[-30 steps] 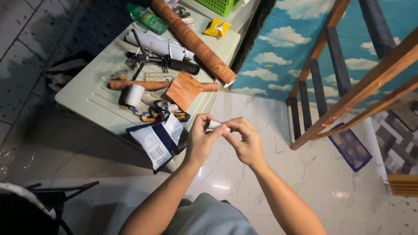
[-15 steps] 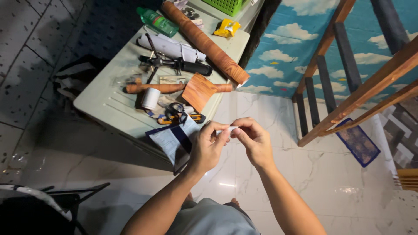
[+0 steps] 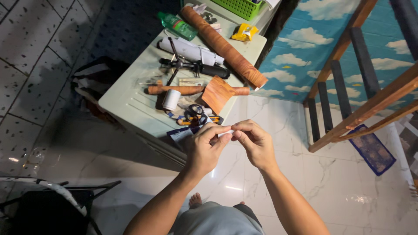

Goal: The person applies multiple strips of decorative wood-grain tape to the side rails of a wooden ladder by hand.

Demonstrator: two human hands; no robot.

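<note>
Both hands meet in front of the table, as a second ago: the left hand and right hand stay pinched on a small white strip, now held lower over the dark-blue-and-white packet. Beyond the fingertips lie a yellow sachet and a green bottle.

Both forearms are bare from the elbow down, with no sleeves, watch, bracelet or rings showing. The left hand and the right hand wear no gloves, and the nails are short and unpainted. Below the arms lies grey cloth, shorts or a shirt hem, and the toes of a bare foot peep out beside it.
</note>
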